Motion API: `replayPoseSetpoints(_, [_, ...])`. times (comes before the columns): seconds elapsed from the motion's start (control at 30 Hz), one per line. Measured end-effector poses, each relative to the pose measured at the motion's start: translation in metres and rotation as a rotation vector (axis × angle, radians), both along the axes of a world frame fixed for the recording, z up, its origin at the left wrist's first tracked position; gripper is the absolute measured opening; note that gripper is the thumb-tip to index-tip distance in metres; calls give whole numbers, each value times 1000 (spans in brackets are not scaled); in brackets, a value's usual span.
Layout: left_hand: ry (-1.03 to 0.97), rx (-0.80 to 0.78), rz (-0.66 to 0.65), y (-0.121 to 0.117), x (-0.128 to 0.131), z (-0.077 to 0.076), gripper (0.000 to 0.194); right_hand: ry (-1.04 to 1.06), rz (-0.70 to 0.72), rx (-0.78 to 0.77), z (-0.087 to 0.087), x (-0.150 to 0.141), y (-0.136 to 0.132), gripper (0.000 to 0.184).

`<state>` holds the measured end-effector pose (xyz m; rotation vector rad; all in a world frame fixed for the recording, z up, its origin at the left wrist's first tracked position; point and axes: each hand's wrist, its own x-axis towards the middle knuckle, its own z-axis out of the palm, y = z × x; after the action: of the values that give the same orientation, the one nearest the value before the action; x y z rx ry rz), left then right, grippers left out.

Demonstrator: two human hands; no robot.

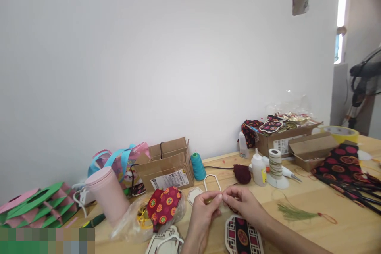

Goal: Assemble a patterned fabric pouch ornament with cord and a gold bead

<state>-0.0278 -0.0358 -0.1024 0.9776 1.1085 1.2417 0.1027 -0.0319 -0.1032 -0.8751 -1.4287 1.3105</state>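
Observation:
My left hand (205, 210) and my right hand (244, 202) meet above the table, thumbs and forefingers pinched almost tip to tip. Thin dark cord (233, 207) shows under the fingers of my right hand. What my left fingertips pinch is too small to make out. Just below my right hand lies a lattice-edged ornament (242, 236) with a dark patterned fabric middle. A white octagonal frame (212, 176) and a pale scalloped piece (195, 195) lie beyond my left hand. The maroon yarn ball (242, 174) sits behind my right hand.
Left are a pink cylinder (107, 194), red patterned fabric (165, 206) and a cardboard box (166, 166). A teal thread cone (198, 166) stands mid-back. To the right are a glue bottle (258, 168), a cord spool (275, 164), a green tassel (297, 211) and black scissors (361, 194).

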Motion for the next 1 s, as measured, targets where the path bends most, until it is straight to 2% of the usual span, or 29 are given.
replayPoseSetpoints(0.27, [79, 79, 10, 7, -3, -7, 30, 37, 29, -22, 0, 1, 1, 33])
replayPoseSetpoints(0.7, [96, 91, -59, 2, -1, 0, 34, 82, 13, -105, -3, 2, 7, 35])
replayPoseSetpoints(1.0, [138, 97, 7, 3, -3, -1, 32, 52, 63, -73, 3, 2, 3, 35])
